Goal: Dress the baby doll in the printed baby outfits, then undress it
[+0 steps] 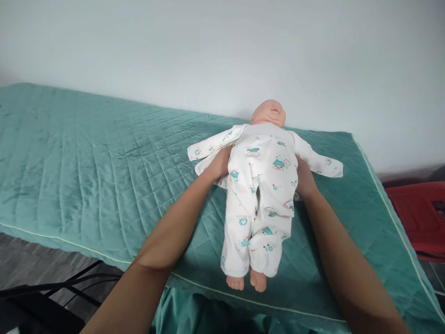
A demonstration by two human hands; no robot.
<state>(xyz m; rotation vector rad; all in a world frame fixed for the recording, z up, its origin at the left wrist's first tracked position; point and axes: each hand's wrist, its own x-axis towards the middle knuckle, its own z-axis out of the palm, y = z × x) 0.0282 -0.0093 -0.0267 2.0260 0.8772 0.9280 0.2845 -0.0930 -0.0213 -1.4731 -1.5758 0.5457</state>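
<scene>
A baby doll (269, 113) lies on its back on the green quilted cover (104, 162), head toward the wall and bare feet toward me. It has on white printed trousers (262, 162), drawn up high over its belly. A matching white long-sleeved top (318, 162) has its sleeves spread out to both sides, and part of it lies under the doll. My left hand (222, 162) holds the doll's left-side flank in view, beside the trousers. On the opposite flank, my right hand (305, 178) holds it too. The fingers of both hands are mostly hidden behind the doll.
A pale wall (174, 51) runs along the far edge of the covered table. Beyond the right edge stands a red plastic object (417, 213). Black metal bars (79, 283) and a cable show low at the left, above a grey floor (21, 255).
</scene>
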